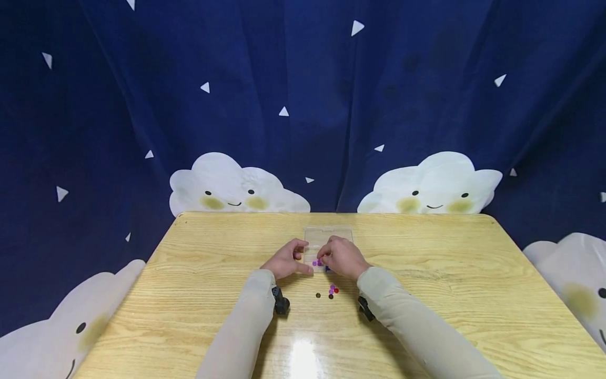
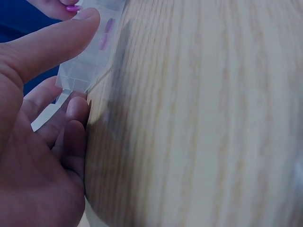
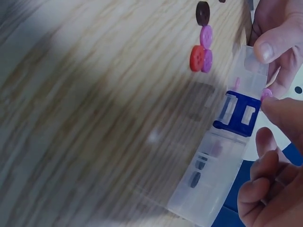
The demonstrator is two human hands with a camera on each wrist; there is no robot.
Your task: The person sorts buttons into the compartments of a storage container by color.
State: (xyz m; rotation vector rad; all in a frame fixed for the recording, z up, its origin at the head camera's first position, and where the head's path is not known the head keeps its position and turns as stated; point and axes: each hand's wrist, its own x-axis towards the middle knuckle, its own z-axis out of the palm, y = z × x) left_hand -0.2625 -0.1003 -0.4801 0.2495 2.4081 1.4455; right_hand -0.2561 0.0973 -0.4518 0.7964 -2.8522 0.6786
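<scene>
A clear plastic box [image 3: 203, 175] with a blue latch [image 3: 239, 113] on its front stands on the table, its lid [image 1: 328, 229] tipped back. My left hand [image 1: 286, 260] grips the box's left end, thumb along the front side and fingers curled round behind. Over the box, my right hand [image 1: 344, 258] pinches a pink button [image 3: 266, 93] between thumb and fingertip. Through the walls show purple buttons [image 2: 103, 41] in the left part and dark buttons [image 3: 195, 179] in the right part.
In front of the box lie a red button [image 3: 197, 58], purple buttons [image 3: 206, 37] close against it, and dark buttons [image 3: 202, 13]. The wooden table [image 1: 208, 295] ends at a dark blue curtain [image 1: 303, 79] with white cloud shapes [image 1: 236, 181].
</scene>
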